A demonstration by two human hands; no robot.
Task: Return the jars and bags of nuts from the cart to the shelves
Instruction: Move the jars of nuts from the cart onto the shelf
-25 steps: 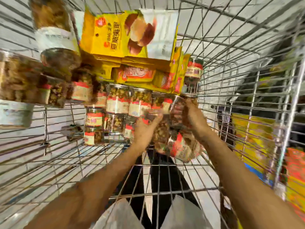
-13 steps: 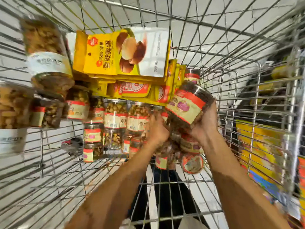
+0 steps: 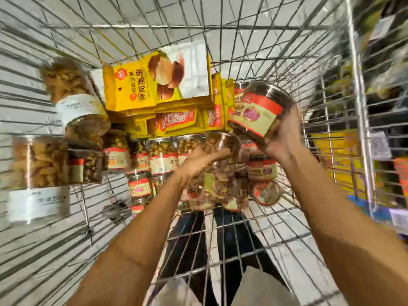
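Red-labelled jar (image 3: 258, 111) sits just right of the yellow bag stack (image 3: 154, 85), long axis tilted. The right hand (image 3: 283, 138) cups its lower end, fingers curled round. Left hand (image 3: 203, 161) is below the stack at the jar cluster (image 3: 163, 160); its grip is too blurred to tell. Shelves (image 3: 388, 151) lie well right of the stack, so the right hand is likely nearer.

Only one camera, worn on my head; it faces forward and steeply down into the silver wire-mesh shopping cart (image 3: 242, 26); the wide lens bows the bars; it sits close, so the clear plastic jar with the red-and-cream label (image 3: 258, 111) in my right hand (image 3: 284, 135) looms large; blurred store shelves (image 3: 388, 151) edge the right.
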